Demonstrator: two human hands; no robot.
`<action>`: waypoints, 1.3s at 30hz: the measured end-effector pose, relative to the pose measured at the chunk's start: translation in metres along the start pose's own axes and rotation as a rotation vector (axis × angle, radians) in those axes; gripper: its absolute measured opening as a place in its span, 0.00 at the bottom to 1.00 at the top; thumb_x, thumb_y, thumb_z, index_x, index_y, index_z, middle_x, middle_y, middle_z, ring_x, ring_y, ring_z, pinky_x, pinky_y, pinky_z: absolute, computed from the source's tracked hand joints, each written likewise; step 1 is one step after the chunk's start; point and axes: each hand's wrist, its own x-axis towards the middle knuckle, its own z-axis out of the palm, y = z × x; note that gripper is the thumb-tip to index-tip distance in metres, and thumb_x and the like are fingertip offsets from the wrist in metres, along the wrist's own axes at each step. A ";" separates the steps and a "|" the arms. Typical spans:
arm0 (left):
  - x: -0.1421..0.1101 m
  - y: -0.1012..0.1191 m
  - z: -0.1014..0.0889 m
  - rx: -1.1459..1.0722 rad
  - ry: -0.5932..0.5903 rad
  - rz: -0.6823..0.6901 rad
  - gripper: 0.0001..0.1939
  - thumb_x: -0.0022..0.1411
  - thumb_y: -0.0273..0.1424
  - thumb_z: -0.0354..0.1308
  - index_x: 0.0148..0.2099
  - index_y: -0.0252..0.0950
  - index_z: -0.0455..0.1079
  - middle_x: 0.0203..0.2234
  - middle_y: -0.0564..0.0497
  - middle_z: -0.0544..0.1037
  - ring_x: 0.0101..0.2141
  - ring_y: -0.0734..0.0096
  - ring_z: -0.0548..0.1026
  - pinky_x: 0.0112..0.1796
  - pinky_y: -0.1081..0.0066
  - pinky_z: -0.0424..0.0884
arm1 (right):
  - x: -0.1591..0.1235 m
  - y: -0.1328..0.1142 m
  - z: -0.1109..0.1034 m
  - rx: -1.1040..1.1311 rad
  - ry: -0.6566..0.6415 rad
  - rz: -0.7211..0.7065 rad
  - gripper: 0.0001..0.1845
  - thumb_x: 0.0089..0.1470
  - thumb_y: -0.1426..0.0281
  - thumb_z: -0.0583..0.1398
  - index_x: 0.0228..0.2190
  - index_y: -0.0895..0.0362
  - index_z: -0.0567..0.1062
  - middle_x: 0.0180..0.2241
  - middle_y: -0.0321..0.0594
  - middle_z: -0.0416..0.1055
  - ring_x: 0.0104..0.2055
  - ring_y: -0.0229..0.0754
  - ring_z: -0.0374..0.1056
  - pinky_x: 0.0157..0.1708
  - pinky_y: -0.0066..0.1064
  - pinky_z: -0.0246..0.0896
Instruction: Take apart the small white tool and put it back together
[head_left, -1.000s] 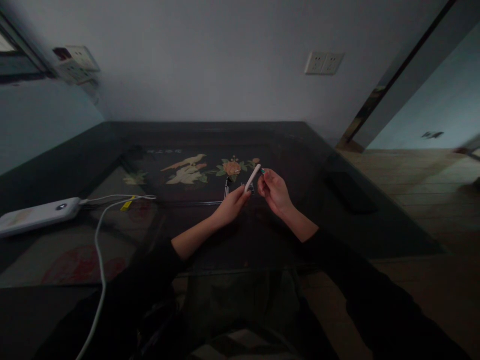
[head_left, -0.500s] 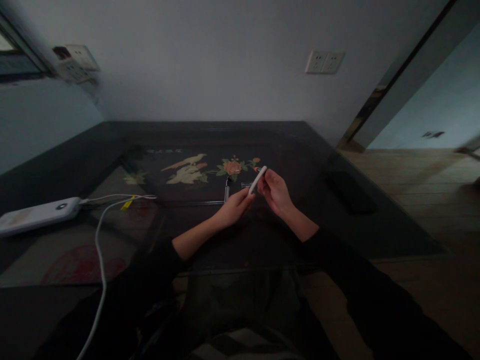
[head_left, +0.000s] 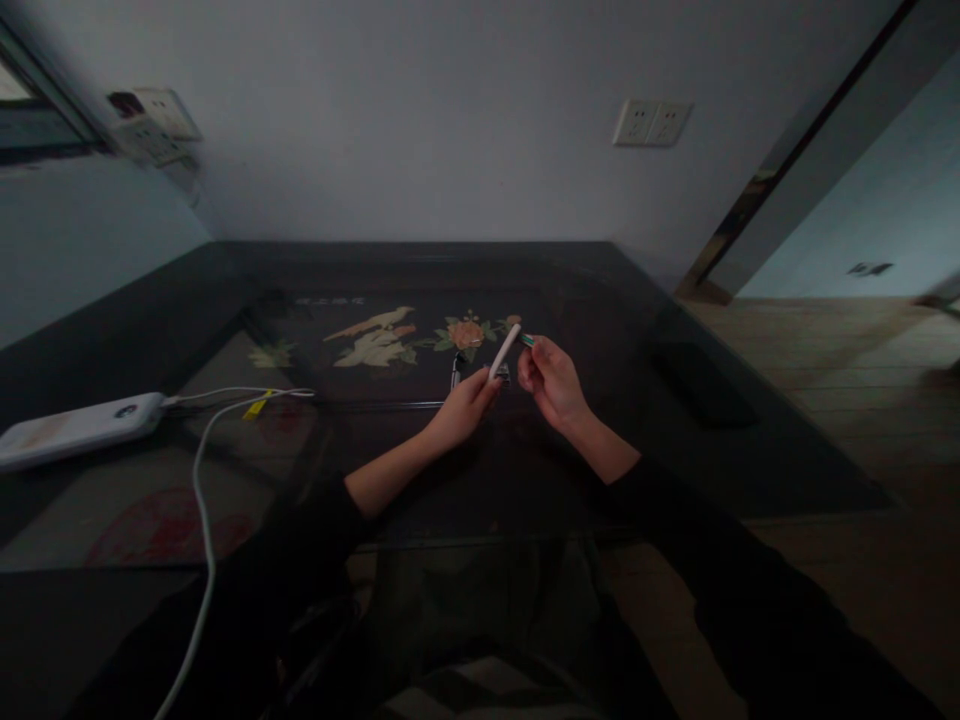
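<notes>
My left hand [head_left: 463,410] is closed on the lower end of a slim white rod [head_left: 505,350], which tilts up and to the right. My right hand [head_left: 553,382] pinches a small thin green-and-white piece [head_left: 528,340], its tip near the rod's upper end. I cannot tell whether the two touch. On the table just beyond my left hand lies a narrow black-and-silver item [head_left: 457,368]. A small shiny piece [head_left: 502,374], too dim to name, shows behind the rod.
The dark glass-topped table [head_left: 480,480] bears a bird-and-flower picture. A white power strip or power bank [head_left: 82,428] lies at the left, with a white cable [head_left: 201,500] running from it towards me. A flat black object [head_left: 705,385] rests at the right. Wall sockets [head_left: 652,123] are behind.
The white rod has shifted slightly left and stands apart from my right fingers. The green-and-white piece in my right hand shows more clearly, as does the shiny piece on the table.
</notes>
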 end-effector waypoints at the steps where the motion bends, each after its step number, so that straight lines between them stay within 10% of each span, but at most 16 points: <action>1: 0.000 0.000 0.000 -0.005 0.004 -0.004 0.12 0.68 0.39 0.47 0.35 0.36 0.58 0.20 0.59 0.59 0.20 0.78 0.58 0.22 0.77 0.55 | 0.000 0.000 0.000 -0.003 0.001 0.000 0.24 0.45 0.47 0.66 0.28 0.54 0.68 0.16 0.27 0.61 0.17 0.30 0.50 0.16 0.27 0.43; 39: -0.002 0.001 0.000 0.015 -0.003 0.021 0.12 0.68 0.39 0.47 0.34 0.37 0.58 0.20 0.58 0.59 0.20 0.78 0.58 0.22 0.76 0.55 | 0.000 -0.001 0.001 -0.031 0.013 0.001 0.25 0.45 0.46 0.66 0.29 0.54 0.68 0.16 0.27 0.61 0.16 0.30 0.50 0.16 0.28 0.42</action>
